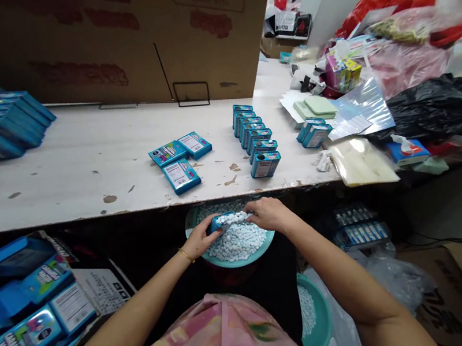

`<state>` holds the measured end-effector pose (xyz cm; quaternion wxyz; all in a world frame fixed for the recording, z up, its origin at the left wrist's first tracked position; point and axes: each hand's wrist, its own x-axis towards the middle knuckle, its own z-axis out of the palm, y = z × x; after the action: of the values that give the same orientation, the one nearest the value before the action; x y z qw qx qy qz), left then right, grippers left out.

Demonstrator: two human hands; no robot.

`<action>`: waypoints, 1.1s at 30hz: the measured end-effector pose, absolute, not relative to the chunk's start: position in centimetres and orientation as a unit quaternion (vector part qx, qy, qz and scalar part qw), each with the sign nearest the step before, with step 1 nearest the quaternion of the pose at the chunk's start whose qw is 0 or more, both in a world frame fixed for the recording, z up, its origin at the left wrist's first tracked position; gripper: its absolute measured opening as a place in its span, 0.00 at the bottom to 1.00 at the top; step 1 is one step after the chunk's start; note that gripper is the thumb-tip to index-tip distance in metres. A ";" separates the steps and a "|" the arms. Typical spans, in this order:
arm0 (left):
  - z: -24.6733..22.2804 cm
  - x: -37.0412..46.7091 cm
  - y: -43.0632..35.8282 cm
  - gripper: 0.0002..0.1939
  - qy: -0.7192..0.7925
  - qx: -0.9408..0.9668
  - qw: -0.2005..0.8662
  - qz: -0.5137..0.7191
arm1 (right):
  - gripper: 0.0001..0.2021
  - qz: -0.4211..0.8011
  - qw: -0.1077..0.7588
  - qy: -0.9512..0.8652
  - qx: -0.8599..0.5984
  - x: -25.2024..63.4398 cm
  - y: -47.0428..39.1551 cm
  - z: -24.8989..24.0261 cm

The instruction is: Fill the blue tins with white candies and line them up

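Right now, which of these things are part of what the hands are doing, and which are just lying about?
In use:
left hand holding a small blue tin
right hand over the tin
teal bowl of white pellets
row of upright blue tins

Lying about:
cardboard box
black plastic bag
green pads
clear plastic sleeves

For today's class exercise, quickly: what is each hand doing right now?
Left hand: closed around a small blue tin heaped with white tablets.
Right hand: fingers on the tablets atop the tin.
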<state>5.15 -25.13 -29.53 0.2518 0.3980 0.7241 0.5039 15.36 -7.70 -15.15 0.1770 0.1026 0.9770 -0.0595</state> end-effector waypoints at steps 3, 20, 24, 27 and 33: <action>-29.8 5.2 -25.0 0.22 0.725 0.415 0.239 0.496 | 0.13 -0.011 0.179 0.981 0.076 14.4 -8.6 -14.2; -31.7 4.1 -26.2 0.21 0.642 0.195 0.359 0.649 | 0.10 0.014 0.198 0.963 0.180 19.3 -4.4 -20.2; -32.9 4.7 -25.1 0.20 0.563 0.052 0.422 0.708 | 0.11 -0.082 0.173 0.956 0.224 19.1 -6.0 -27.5; -32.9 5.4 -23.9 0.22 0.528 0.002 0.441 0.726 | 0.12 -0.134 0.149 0.948 0.247 17.8 -7.7 -30.4; -31.0 5.2 -24.6 0.21 0.517 0.026 0.460 0.722 | 0.14 -0.226 0.124 0.929 0.266 18.0 -6.6 -31.2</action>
<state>5.24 -24.63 -31.04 0.4596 0.0257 0.5165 0.7220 17.97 -6.65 -31.24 0.1244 0.2658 0.9290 -0.2256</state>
